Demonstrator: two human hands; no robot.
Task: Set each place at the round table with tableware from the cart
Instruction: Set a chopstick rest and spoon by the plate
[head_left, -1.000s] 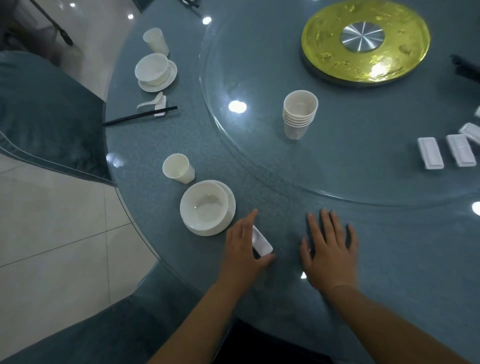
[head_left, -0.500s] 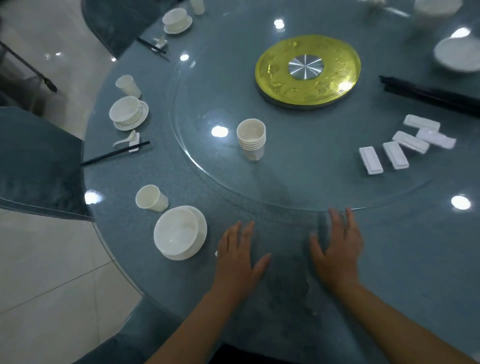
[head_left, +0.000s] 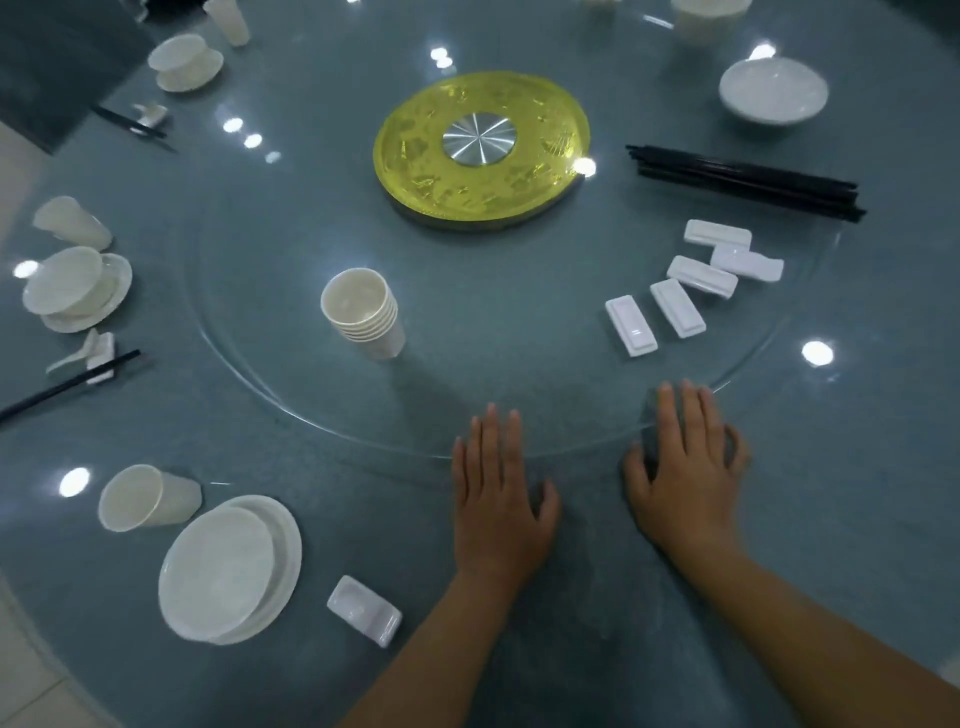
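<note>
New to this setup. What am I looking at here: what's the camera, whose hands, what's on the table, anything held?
No robot here: a person works bare-handed, and one wide-angle camera on their head looks forward and down. The left hand and right hand lie flat with straight fingers at the edge of the glass turntable; neither has a grip on anything. On the turntable sit a stack of cups, five white chopstick rests, a bundle of black chopsticks and a yellow centre disc. The nearest place setting on the round table has a cup, a bowl on a plate and one chopstick rest, but no chopsticks yet.
</note>
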